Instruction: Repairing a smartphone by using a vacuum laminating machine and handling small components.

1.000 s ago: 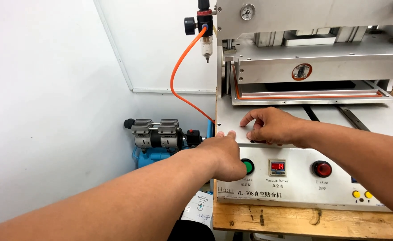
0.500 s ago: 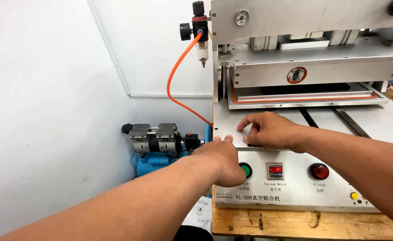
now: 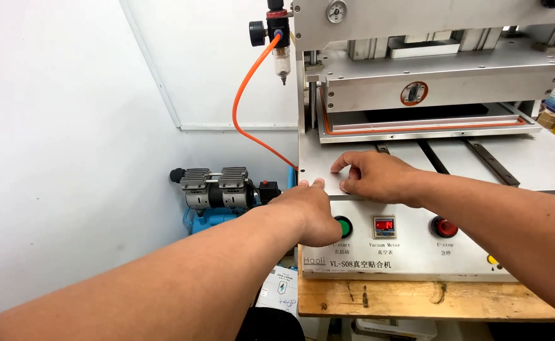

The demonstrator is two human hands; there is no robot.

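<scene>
My left hand (image 3: pixel 312 215) reaches to the front left corner of a grey metal press machine (image 3: pixel 416 82). Its fingertips touch the edge of the flat metal bed (image 3: pixel 536 167) and its thumb lies at the round green button (image 3: pixel 343 226). My right hand (image 3: pixel 378 180) rests palm down on the bed's front left corner with the fingers curled. Whatever may lie under those fingers is hidden. The two hands are almost touching.
The front panel carries a small red digital meter (image 3: pixel 384 225) and a red button (image 3: pixel 444 227). An orange air hose (image 3: pixel 242 101) curves down the machine's left side. A blue compressor (image 3: pixel 217 196) sits by the white wall. The machine stands on a wooden bench (image 3: pixel 416 300).
Both hands stay at nearly the same spot on the bed's corner. Only the view has shifted a little.
</scene>
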